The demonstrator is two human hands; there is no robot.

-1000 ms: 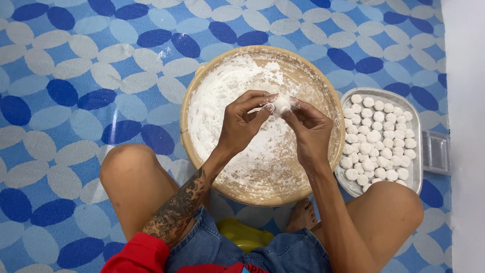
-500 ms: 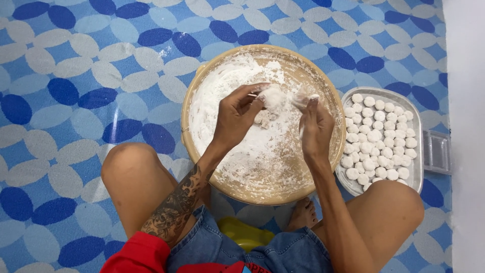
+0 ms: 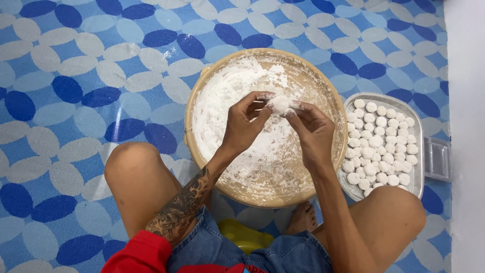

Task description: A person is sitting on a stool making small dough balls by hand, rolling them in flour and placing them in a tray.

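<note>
A round tan wooden tray (image 3: pixel 202 96) dusted with white flour lies on the floor in front of me. Over its middle, my left hand (image 3: pixel 245 124) and my right hand (image 3: pixel 310 129) pinch a small white lump of dough (image 3: pixel 279 104) between their fingertips, held just above the floury surface. Both hands are powdered with flour. To the right stands a metal tray (image 3: pixel 417 119) filled with several small white dough balls (image 3: pixel 379 141).
The floor is a mat with a blue and white oval pattern (image 3: pixel 91 86). My bare knees flank the wooden tray, and a foot (image 3: pixel 301 218) shows below it. A yellow object (image 3: pixel 242 235) lies between my legs. A white wall (image 3: pixel 467 101) runs along the right.
Half a second ago my hands were apart and low in the flour. They have come together and lifted, pinching the dough lump between both sets of fingers.
</note>
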